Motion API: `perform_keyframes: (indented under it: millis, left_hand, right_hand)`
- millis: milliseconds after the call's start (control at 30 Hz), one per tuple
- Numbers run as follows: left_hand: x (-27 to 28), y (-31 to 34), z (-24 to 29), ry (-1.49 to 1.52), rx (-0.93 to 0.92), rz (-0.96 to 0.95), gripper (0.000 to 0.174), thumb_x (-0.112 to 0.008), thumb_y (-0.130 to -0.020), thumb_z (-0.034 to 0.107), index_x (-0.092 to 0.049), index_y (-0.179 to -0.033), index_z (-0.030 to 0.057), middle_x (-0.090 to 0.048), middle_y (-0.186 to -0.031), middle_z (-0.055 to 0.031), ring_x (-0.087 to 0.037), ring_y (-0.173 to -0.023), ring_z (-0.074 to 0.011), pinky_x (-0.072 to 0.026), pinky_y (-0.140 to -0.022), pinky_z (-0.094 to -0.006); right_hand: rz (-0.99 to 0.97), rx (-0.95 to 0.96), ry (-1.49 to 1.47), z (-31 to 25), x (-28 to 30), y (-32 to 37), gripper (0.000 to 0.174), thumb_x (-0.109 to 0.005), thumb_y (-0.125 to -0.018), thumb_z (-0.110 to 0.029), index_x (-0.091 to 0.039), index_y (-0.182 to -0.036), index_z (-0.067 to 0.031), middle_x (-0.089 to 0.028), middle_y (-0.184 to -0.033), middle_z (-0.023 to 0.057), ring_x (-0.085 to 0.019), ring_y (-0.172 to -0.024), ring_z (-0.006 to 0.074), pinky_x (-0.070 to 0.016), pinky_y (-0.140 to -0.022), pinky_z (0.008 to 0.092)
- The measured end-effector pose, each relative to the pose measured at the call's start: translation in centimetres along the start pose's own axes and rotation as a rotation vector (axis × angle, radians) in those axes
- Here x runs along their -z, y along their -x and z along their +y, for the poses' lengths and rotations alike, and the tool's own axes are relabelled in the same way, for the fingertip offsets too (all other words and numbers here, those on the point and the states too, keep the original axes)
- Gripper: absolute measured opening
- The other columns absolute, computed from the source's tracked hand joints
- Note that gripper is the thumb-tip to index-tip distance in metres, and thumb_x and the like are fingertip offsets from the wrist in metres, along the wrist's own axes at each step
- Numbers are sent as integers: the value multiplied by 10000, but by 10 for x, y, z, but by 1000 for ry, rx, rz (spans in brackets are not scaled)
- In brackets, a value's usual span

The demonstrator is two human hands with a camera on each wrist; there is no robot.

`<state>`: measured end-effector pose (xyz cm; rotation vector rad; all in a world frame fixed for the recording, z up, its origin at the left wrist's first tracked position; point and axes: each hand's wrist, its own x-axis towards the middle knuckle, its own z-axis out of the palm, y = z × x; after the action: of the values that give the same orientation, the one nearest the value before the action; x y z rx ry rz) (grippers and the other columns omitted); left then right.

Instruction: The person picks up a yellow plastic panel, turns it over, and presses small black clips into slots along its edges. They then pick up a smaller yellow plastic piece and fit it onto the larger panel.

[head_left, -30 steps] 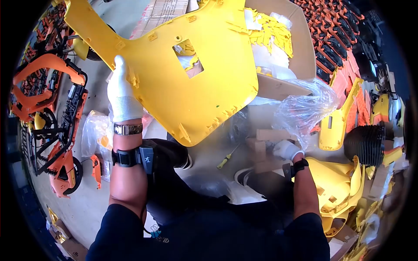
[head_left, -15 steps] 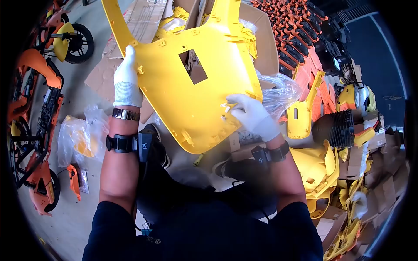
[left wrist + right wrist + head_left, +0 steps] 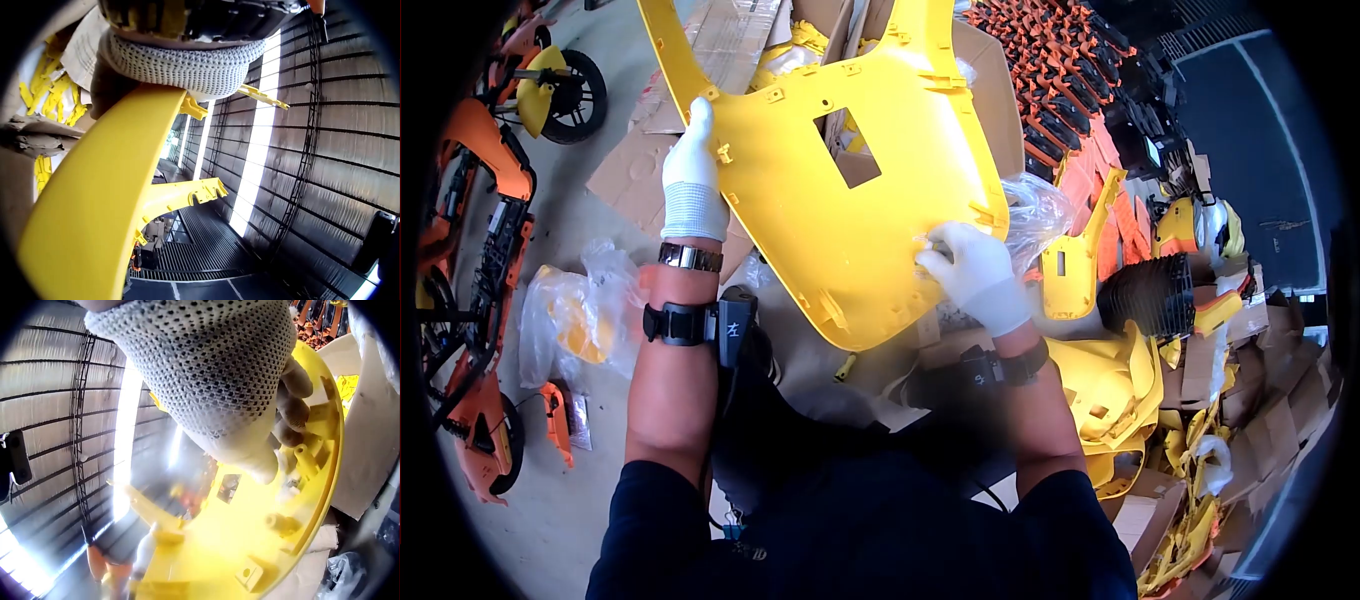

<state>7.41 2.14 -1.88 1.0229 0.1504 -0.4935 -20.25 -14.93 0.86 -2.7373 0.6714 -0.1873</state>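
My gloved left hand [image 3: 693,185] grips the left edge of a large yellow plastic panel [image 3: 785,220], its thumb on the inner face. The panel has a rectangular cutout, clips along its rim and two long arms at the top. In the left wrist view the smooth outer side of the panel [image 3: 106,200] runs down from the glove. My gloved right hand [image 3: 975,270] is at the panel's lower right, fingers curled, pinching small whitish pieces [image 3: 921,241]. The right wrist view shows whitish bits [image 3: 289,487] beside the thumb, close to the panel's moulded posts.
Cardboard boxes [image 3: 985,85] with yellow parts stand beyond the panel. Orange vehicle frames [image 3: 490,160] line the left, near a plastic-wrapped yellow part [image 3: 575,320]. More yellow panels [image 3: 1105,390] and a black ribbed stack [image 3: 1145,295] lie at right. A screwdriver [image 3: 846,367] is on the floor.
My right hand has come up from low on the right to the panel's lower right, with small whitish pieces at its fingers. The left hand keeps its grip on the panel.
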Motion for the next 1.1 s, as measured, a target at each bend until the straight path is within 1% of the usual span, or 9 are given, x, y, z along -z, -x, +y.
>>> perform_keyframes:
  millis: [133,167,367,467,567,667,800,900,1100]
  left_hand:
    - [1,3,-6,-42,-67,-35,513,-633,-983,442,-655,-1120,-52,-696,-1007,-102,-682,-844,-179,-551,-760,-320]
    - [1,3,-7,-56,-67,-24,510,-631,-984,440,-660,-1106,-54,-696,-997,-102,-678,-837,-175,-546,-758,-317]
    - [-1,3,-10,-139,-67,-77,508,-630,-984,439,-680,-1055,-61,-705,-972,-102,-670,-834,-156,-533,-746,-301]
    - [-5,5,-16,-142,-75,-122,517,-629,-985,439,-679,-1068,-69,-711,-975,-104,-671,-841,-152,-531,-744,-294]
    - [-7,6,-20,-161,-73,-159,516,-629,-988,428,-678,-1095,-74,-715,-980,-101,-672,-848,-148,-531,-752,-287]
    - [-13,16,-18,-145,-63,-165,501,-629,-994,411,-677,-1120,-72,-716,-987,-92,-672,-852,-144,-530,-761,-280]
    - [-14,21,-16,-176,-68,-170,483,-627,-1000,393,-672,-1151,-63,-715,-1002,-80,-671,-859,-136,-528,-762,-275]
    - [-13,23,-15,-123,-81,-225,478,-626,-1000,393,-676,-1146,-59,-714,-995,-80,-668,-855,-134,-526,-760,-270]
    - [-11,21,-16,-172,-97,-214,490,-624,-1000,407,-690,-1099,-68,-711,-984,-85,-658,-838,-131,-519,-753,-267]
  right_hand:
    - [6,44,165,10,-24,-12,126,-682,-848,-186,-637,-873,-71,-690,-846,150,-681,-836,355,-542,-750,453]
    - [-16,42,186,10,-24,-11,107,-650,-855,-129,-651,-937,-60,-691,-855,168,-679,-836,359,-544,-754,445]
    - [68,26,-248,28,28,-26,158,-650,-868,-105,-674,-988,-5,-702,-881,175,-701,-816,302,-547,-778,386]
    - [97,-236,-446,59,48,-56,198,-669,-885,-146,-674,-1017,1,-701,-877,169,-703,-826,284,-543,-787,374]
    - [220,-59,-214,93,57,-81,262,-669,-897,-164,-655,-1109,-11,-699,-879,173,-704,-842,298,-543,-789,374]
    - [275,-134,-101,81,66,-90,292,-678,-891,-177,-652,-1129,-10,-709,-881,173,-708,-861,297,-542,-799,369]
    - [234,-141,-195,80,64,-94,206,-688,-887,-117,-671,-1026,34,-693,-845,74,-634,-777,115,-516,-726,272]
    - [290,-93,-212,89,59,-95,228,-709,-863,-162,-698,-1008,15,-728,-872,146,-716,-805,211,-556,-762,317]
    - [300,-93,-226,89,60,-92,220,-710,-862,-162,-702,-979,25,-728,-860,137,-705,-789,192,-550,-761,306]
